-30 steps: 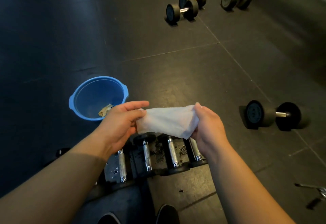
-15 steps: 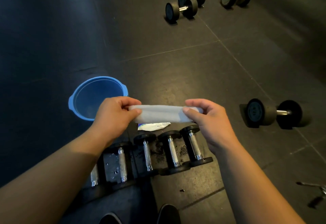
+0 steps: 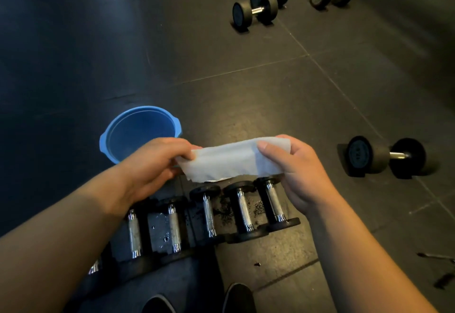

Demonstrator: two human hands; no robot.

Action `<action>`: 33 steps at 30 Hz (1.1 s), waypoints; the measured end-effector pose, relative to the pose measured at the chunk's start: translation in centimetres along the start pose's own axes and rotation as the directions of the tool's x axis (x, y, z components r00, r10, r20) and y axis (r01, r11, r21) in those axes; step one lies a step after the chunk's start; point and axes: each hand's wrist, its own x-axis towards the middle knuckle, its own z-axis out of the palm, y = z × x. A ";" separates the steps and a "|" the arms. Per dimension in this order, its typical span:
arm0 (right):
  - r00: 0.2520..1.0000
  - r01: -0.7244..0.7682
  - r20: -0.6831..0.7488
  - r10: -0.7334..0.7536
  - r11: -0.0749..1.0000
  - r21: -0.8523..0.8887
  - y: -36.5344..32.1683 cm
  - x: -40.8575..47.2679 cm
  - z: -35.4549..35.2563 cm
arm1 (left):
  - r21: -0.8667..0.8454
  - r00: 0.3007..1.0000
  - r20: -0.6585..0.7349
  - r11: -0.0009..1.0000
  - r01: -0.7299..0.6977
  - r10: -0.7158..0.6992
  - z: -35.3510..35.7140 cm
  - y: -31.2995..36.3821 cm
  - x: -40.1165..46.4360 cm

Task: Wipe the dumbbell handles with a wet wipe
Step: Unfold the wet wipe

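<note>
A white wet wipe point(image 3: 229, 162) is stretched flat between my two hands, above the floor. My left hand point(image 3: 155, 162) pinches its left end and my right hand point(image 3: 295, 172) pinches its right end, thumb on top. Below the wipe, several small black dumbbells lie side by side in a row on the floor, their chrome handles point(image 3: 243, 209) pointing toward me. The far ends of the row are partly hidden by the wipe and my hands.
A blue plastic basin point(image 3: 138, 130) stands on the floor behind my left hand. A larger dumbbell point(image 3: 384, 156) lies to the right, and more dumbbells point(image 3: 256, 9) lie at the back. My shoes point(image 3: 236, 298) show at the bottom edge. Dark rubber tiles cover the floor.
The wipe, held as a narrow folded strip half a second ago, now hangs wider between my hands. Both hands have stayed above the dumbbell row.
</note>
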 end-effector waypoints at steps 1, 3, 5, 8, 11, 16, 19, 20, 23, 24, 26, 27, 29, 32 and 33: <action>1.000 -0.010 0.010 0.010 0.999 0.041 -0.2 -0.1 0.3 | -0.120 0.999 0.037 0.992 0.033 -0.029 0.3 0.1 -0.2; 1.000 -0.003 -0.008 0.003 0.998 0.069 -0.3 0.0 0.6 | -0.265 0.997 0.073 0.963 0.056 -0.038 0.9 0.2 -0.5; 0.994 0.015 -0.105 -0.018 0.999 -0.029 0.1 0.3 0.6 | -0.259 1.000 0.008 0.966 0.025 -0.024 1.6 0.1 -0.7; 0.944 0.071 -0.272 -0.186 0.921 -0.383 1.0 0.5 0.9 | 0.002 0.974 -0.199 0.994 -0.107 0.106 2.9 0.1 -0.7; 0.909 0.099 -0.260 -0.327 0.773 -0.626 1.3 0.2 2.0 | 0.133 0.925 -0.276 0.963 -0.234 0.263 4.5 0.2 -0.9; 0.949 0.181 -0.138 -0.285 0.846 -0.501 1.2 -0.9 4.1 | 0.150 0.931 -0.188 0.946 -0.288 0.314 6.6 0.6 -1.7; 0.988 0.112 -0.081 -0.129 0.977 -0.184 1.2 -1.3 5.0 | 0.055 0.962 -0.098 0.967 -0.249 0.254 7.2 1.2 -2.6; 0.997 0.058 -0.055 -0.061 0.997 -0.058 1.0 -1.4 5.0 | 0.001 0.973 -0.067 0.976 -0.219 0.219 7.3 1.4 -2.9; 0.996 -0.086 0.003 0.087 0.987 0.139 0.6 -1.8 4.8 | -0.067 0.985 -0.018 0.982 -0.175 0.174 7.1 1.9 -3.3; 0.992 -0.122 -0.001 0.124 0.978 0.169 0.7 -1.7 4.7 | -0.060 0.981 -0.028 0.979 -0.192 0.191 7.0 1.8 -3.4; 0.981 -0.178 -0.032 0.189 0.959 0.223 1.0 -1.5 4.5 | 0.077 0.940 -0.145 0.950 -0.301 0.310 6.6 1.2 -3.3; 0.975 -0.197 -0.053 0.215 0.951 0.238 1.2 -1.3 4.3 | 0.177 0.897 -0.225 0.921 -0.346 0.380 6.2 0.7 -3.1; 0.963 -0.233 -0.069 0.259 0.936 0.262 1.5 -1.2 4.4 | 0.261 0.860 -0.328 0.912 -0.316 0.392 5.5 -0.1 -2.7; 0.950 -0.280 -0.048 0.307 0.912 0.300 1.7 -1.4 4.7 | 0.087 0.947 -0.266 0.983 -0.163 0.181 5.1 -1.1 -2.5; 0.946 -0.298 -0.035 0.322 0.908 0.295 1.8 -1.6 4.9 | 0.027 0.961 -0.235 0.989 -0.143 0.145 5.2 -1.4 -2.4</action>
